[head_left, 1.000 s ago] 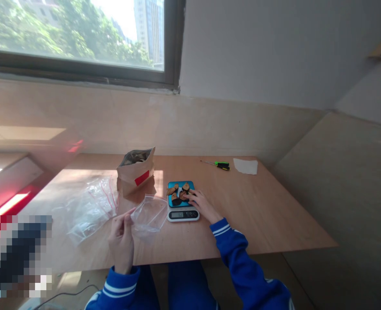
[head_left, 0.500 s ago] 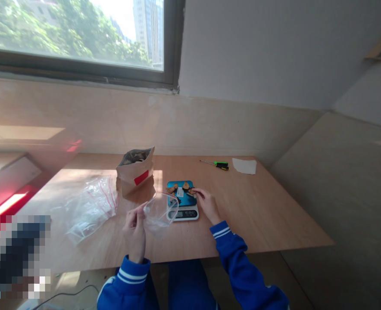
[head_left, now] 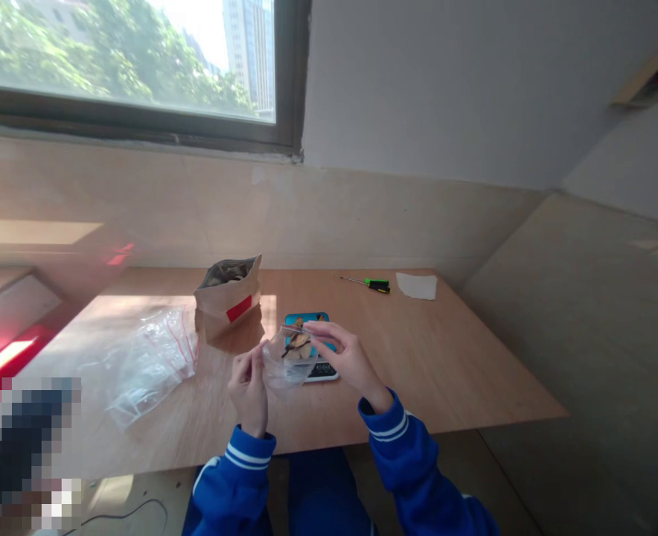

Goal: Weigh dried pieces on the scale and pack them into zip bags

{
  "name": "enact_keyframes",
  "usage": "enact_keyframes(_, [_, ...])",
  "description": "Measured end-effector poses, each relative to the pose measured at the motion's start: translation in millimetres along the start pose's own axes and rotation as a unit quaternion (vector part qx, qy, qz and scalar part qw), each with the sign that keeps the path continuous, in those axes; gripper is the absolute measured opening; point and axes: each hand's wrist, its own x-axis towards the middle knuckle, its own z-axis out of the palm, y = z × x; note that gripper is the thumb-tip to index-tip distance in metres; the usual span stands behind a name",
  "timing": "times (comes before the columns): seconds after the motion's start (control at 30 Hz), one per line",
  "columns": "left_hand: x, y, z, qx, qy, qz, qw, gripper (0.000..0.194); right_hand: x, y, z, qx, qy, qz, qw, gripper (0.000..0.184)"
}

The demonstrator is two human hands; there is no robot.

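Note:
My left hand (head_left: 249, 383) is closed, pinching the left edge of a clear plastic zip bag (head_left: 284, 376) held over the front of the scale. At the bag's mouth is my right hand (head_left: 343, 357), its fingers stretched and a gap showing between thumb and forefinger. Dried slices (head_left: 298, 345), pale with dark edges, show through the film and look to be inside the bag. Behind it is a white kitchen scale (head_left: 329, 376) with a blue top, partly hidden, where more dried pieces (head_left: 321, 317) lie.
A brown paper pouch (head_left: 228, 301) with a red label stands open at the back left. Several clear zip bags (head_left: 155, 365) lie left of it. Screwdrivers (head_left: 377, 284) with green and black handles and a white paper piece (head_left: 417, 286) lie at the back right.
My right hand has moved left from the scale top to the bag's mouth, and dried slices now show in the bag. My left hand has shifted slightly right with the bag.

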Motion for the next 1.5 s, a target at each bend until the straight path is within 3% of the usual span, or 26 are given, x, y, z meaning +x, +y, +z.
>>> enact_keyframes(0.07, [0.1, -3.0, 1.1, -0.014, 0.021, -0.018, 1.000, 0.038, 2.5, 3.4, 0.3, -0.057, -0.016, -0.036, 0.998, 0.025])
enact_keyframes(0.17, [1.2, -9.0, -2.0, -0.039, 0.053, -0.058, 0.996, 0.040, 11.6, 31.5, -9.0, -0.151, 0.035, -0.055, 0.986, 0.029])
enact_keyframes(0.33, [0.8, -18.8, -11.9, -0.076, 0.083, -0.077, 0.991, 0.040, 31.6, 94.9, -20.2, -0.271, 0.007, 0.014, 0.962, 0.042])
enact_keyframes(0.43, [-1.2, -23.6, -14.9, -0.104, 0.088, -0.085, 0.987, 0.039, 41.1, 114.1, -19.1, -0.276, -0.005, 0.026, 0.961, 0.038])
enact_keyframes(0.57, [-3.9, -27.4, -16.2, -0.121, 0.094, -0.101, 0.983, 0.039, 47.0, 110.2, -18.5, -0.266, 0.012, 0.020, 0.964, 0.027])
enact_keyframes(0.73, [-6.7, -27.7, -12.0, -0.112, 0.092, -0.114, 0.983, 0.040, 43.3, 61.2, -10.6, -0.205, 0.032, -0.015, 0.978, 0.028])
enact_keyframes(0.8, [-7.5, -26.3, -7.6, -0.116, 0.092, -0.123, 0.981, 0.041, 40.6, 37.7, -4.8, -0.138, -0.016, -0.023, 0.990, 0.030])
enact_keyframes(0.9, [-7.9, -24.3, -0.7, -0.133, 0.088, -0.133, 0.978, 0.041, 38.5, 20.5, 0.7, -0.066, -0.154, -0.011, 0.986, 0.043])
enact_keyframes(0.97, [-7.5, -24.3, 2.1, -0.140, 0.088, -0.134, 0.977, 0.042, 40.0, 26.8, 1.4, -0.058, -0.187, 0.004, 0.981, 0.046])
enact_keyframes(1.07, [-7.0, -26.5, 1.9, -0.149, 0.097, -0.141, 0.974, 0.042, 48.1, 54.3, 2.3, -0.137, -0.112, 0.026, 0.984, 0.034])
enact_keyframes(1.17, [-7.2, -27.2, -1.9, -0.155, 0.110, -0.149, 0.970, 0.041, 59.9, 83.2, 10.1, -0.241, -0.058, 0.044, 0.968, 0.030])
enact_keyframes(1.37, [-8.0, -19.5, -9.6, -0.192, 0.144, -0.154, 0.958, 0.038, 77.1, 111.2, 36.7, -0.311, -0.084, 0.074, 0.944, 0.021])
enact_keyframes(1.5, [-7.9, -19.9, -13.3, -0.174, 0.146, -0.137, 0.964, 0.040, 80.9, 118.9, 40.1, -0.331, -0.068, 0.081, 0.938, 0.012])
